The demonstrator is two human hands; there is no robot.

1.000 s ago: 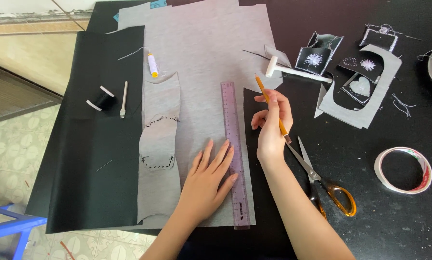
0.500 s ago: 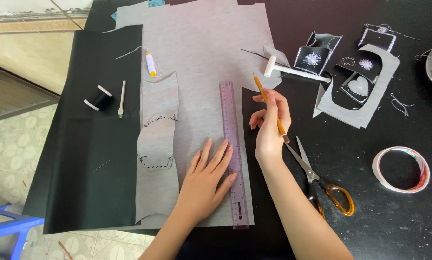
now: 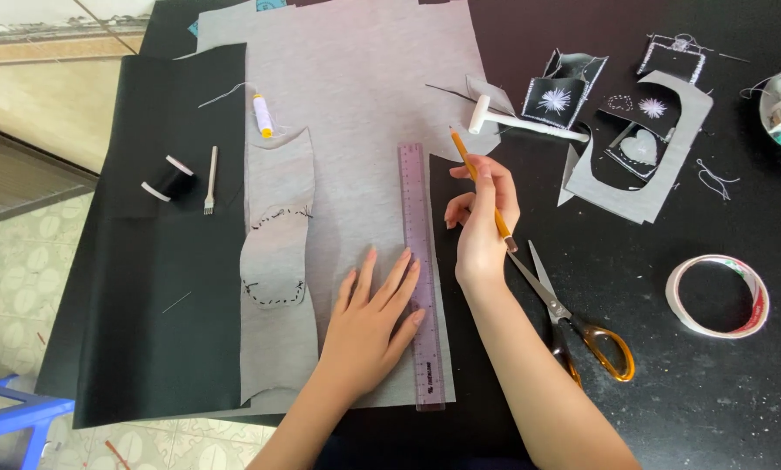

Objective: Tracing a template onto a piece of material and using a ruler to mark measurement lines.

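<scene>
head view first: the purple ruler (image 3: 420, 278) lies lengthwise along the right edge of the large grey felt sheet (image 3: 364, 113), its lower half pinned by the left hand (image 3: 371, 322), which rests flat with fingers spread, fingertips just over the ruler's edge, clamped on nothing. the right hand (image 3: 482, 228) is closed around a yellow pencil (image 3: 478, 187), tip up and away from the felt, lifted off the ruler's right side.

what could go wrong — the ruler is held only near its lower half, so a push from the pencil against its far end could, i judge, swing that end and bend any line drawn. the felt sits loose on the black table (image 3: 713, 392), so it could creep under the palm too. fingertips overlapping the ruler's edge could get in the pencil's path.

outward: a narrow grey strip with a stitched oval (image 3: 276, 261) lies left of the hand, a glue stick (image 3: 262, 115) above it, a black thread spool (image 3: 169, 177) and a small pronged tool (image 3: 209, 181) on the black sheet (image 3: 164, 305). orange-handled scissors (image 3: 573, 322) lie just beside the right wrist, a tape roll (image 3: 718, 296) further right, a white mallet (image 3: 517, 122) and embroidered scraps (image 3: 634, 130) above.

against the picture half a second back, little differs — both hands sit much as they did, pencil at the same slant, ruler not shifted.
</scene>
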